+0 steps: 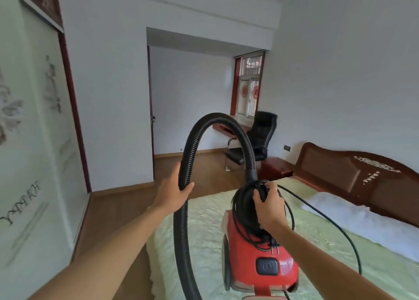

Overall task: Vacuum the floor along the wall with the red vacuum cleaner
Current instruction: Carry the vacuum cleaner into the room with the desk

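Note:
The red vacuum cleaner (254, 259) hangs in the air over the foot of the bed, its black power cord coiled around its top handle. My right hand (269, 209) is closed on that handle and the cord bundle. A black ribbed hose (192, 145) arches up from the cleaner's front and comes down on the left. My left hand (174, 193) grips the hose partway down. The hose's lower end runs out of view at the bottom. A loose loop of cord (335, 225) trails to the right over the bed.
A bed (204, 227) with a pale green cover and brown headboard (353, 177) fills the right. A wardrobe with frosted sliding doors (34, 141) lines the left. Wooden floor (108, 211) runs between them toward a white wall (108, 109), a doorway, a black chair (260, 139) and a nightstand (275, 168).

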Available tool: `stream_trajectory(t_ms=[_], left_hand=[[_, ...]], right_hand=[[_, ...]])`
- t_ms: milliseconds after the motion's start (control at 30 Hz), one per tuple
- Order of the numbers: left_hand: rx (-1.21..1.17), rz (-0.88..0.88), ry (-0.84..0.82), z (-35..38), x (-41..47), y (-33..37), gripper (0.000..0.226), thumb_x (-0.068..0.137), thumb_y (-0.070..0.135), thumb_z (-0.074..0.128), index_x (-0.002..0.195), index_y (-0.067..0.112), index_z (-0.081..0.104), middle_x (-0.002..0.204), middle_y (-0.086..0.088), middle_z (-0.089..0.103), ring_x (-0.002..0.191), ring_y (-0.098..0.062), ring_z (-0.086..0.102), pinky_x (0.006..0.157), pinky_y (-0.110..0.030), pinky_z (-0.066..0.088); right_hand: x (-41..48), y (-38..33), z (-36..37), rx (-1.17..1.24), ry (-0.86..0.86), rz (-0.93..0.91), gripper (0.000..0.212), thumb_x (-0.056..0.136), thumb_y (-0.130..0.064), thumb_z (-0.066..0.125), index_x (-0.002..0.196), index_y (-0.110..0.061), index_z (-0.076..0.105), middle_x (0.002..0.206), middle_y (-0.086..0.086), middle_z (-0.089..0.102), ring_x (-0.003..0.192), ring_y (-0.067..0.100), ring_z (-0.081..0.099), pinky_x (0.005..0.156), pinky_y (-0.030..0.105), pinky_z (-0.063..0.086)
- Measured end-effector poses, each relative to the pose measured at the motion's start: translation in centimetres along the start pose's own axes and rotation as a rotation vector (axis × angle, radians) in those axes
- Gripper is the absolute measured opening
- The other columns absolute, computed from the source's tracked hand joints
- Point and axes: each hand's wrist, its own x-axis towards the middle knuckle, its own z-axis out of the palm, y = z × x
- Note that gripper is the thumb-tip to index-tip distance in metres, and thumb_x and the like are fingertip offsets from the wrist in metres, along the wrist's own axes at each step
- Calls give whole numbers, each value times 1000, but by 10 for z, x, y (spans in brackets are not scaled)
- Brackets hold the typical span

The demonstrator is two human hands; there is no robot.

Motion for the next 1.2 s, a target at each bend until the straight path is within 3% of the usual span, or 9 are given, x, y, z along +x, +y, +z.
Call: stream_trajectory(t_ms=[167,300,533,933,1100,1200], left_hand=[[18,-62,55,-66,18,-60,71,93,26,67,151,28,26,102,1,65,73,-12,68,60,-23,58],[50,-96,76,-115,42,-108,75,93,29,66,154,28,21,115,1,61,79,-12,67,60,-16,55],[101,-121,81,-172,79,-173,76,93,30,66,154,29,20,115,2,62,76,-8,66,54,-9,51],[103,-251,120,-192,150,-265,76,94,26,64,155,23,19,119,-10,62,91,-24,68,80,-41,61],[116,-282,156,-187,211,-298,75,95,23,64,155,21,19,118,-16,62,92,-29,68,81,-44,60],[116,-298,169,-184,255,-314,75,95,21,63,155,21,19,114,-16,62,87,-28,68,78,-44,61]], right_hand=[[12,-52,88,41,-79,-18,27,100,-35,50,122,-25,38,93,11,58,64,31,65,34,29,49],[25,-87,149,39,-88,-50,22,100,-33,50,117,-25,39,88,8,57,61,28,65,36,37,54],[54,-127,234,72,-95,-59,28,100,-32,50,125,-24,39,91,8,58,66,26,66,38,36,55],[155,-149,351,42,-161,-74,31,100,-31,51,127,-22,39,87,9,60,59,26,66,35,30,51],[225,-154,403,68,-195,-120,29,100,-30,51,126,-22,39,84,7,61,56,24,66,35,31,51],[271,-162,432,83,-228,-129,26,100,-30,51,123,-22,39,87,5,59,64,24,67,39,36,56]])
